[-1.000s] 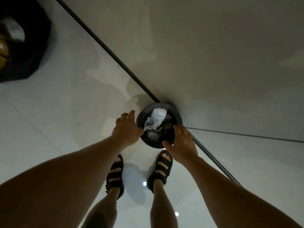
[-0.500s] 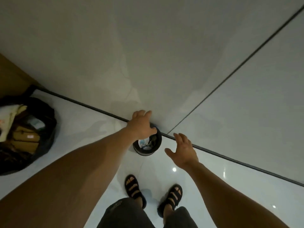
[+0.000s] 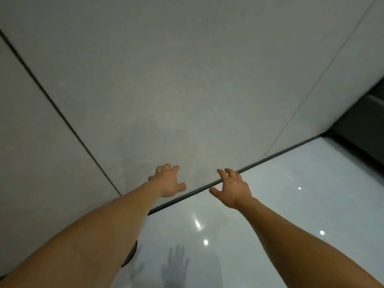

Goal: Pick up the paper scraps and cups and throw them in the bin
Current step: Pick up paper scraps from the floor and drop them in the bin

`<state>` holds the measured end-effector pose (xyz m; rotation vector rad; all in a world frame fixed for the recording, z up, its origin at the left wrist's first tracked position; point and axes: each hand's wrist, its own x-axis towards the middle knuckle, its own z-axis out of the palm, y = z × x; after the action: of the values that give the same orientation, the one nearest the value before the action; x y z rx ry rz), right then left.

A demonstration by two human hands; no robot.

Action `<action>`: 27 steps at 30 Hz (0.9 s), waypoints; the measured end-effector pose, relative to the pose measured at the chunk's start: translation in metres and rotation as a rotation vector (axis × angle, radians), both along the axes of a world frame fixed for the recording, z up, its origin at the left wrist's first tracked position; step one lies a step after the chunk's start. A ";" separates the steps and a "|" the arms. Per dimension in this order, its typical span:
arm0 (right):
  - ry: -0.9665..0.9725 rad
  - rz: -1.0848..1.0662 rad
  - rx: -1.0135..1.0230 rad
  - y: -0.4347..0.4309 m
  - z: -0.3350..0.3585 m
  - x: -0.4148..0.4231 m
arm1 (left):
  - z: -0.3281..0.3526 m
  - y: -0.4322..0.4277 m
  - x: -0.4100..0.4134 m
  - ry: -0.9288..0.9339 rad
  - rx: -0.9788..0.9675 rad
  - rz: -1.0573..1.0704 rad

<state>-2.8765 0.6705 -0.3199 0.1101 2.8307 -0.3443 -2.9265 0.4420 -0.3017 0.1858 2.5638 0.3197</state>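
My left hand (image 3: 167, 180) and right hand (image 3: 232, 189) reach out in front of me, fingers spread and loosely bent, holding nothing. They hover near where the pale wall (image 3: 187, 80) meets the glossy floor (image 3: 291, 204). Only a dark curved edge of the bin (image 3: 133, 252) shows, just beneath my left forearm.

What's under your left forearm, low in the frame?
Only a dark curved edge shows beside the left forearm, on the glossy floor. Possibly the bin's rim; the arm covers the rest, contents included.
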 end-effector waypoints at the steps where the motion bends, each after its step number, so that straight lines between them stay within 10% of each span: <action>1: -0.006 -0.049 0.014 0.033 0.004 0.007 | 0.005 0.034 -0.002 0.015 0.007 -0.043; 27: 0.012 -1.046 0.013 0.504 0.029 0.080 | 0.026 0.651 -0.087 0.095 0.079 -0.982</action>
<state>-2.7963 1.1746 -0.2907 1.5855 2.5236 -0.5130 -3.0136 1.0929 -0.2754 1.4309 2.2154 0.0253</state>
